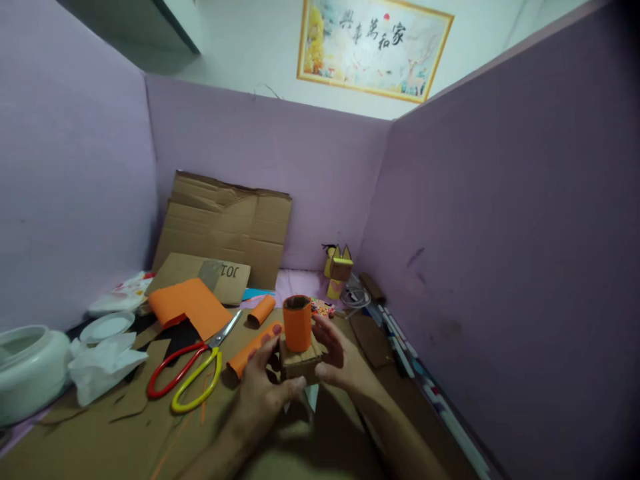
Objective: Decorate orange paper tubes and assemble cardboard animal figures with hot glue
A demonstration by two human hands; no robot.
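A small brown cardboard box [300, 370] with an orange paper-covered cardboard tube [298, 327] upright on top is between my hands. My left hand [267, 387] grips the box from the left, its thumb along the front. From the right, my right hand [337, 353] curves around the box, thumb at its front corner and fingers beside the tube. Pale pointed pieces [311, 398] show under the box; what they belong to is hidden. Behind my left hand lies a longer orange tube with darker round spots [250, 350], and farther back a short orange roll [261, 310].
Scissors [215, 343] with red and yellow handles lie open at left, near orange paper [193, 303]. A white jar [33, 370] and crumpled tissue [107, 363] stand farther left. Cardboard sheets [225, 227] lean at the back; a yellow cardboard figure [341, 270] stands back right. Purple walls [500, 233] enclose the table.
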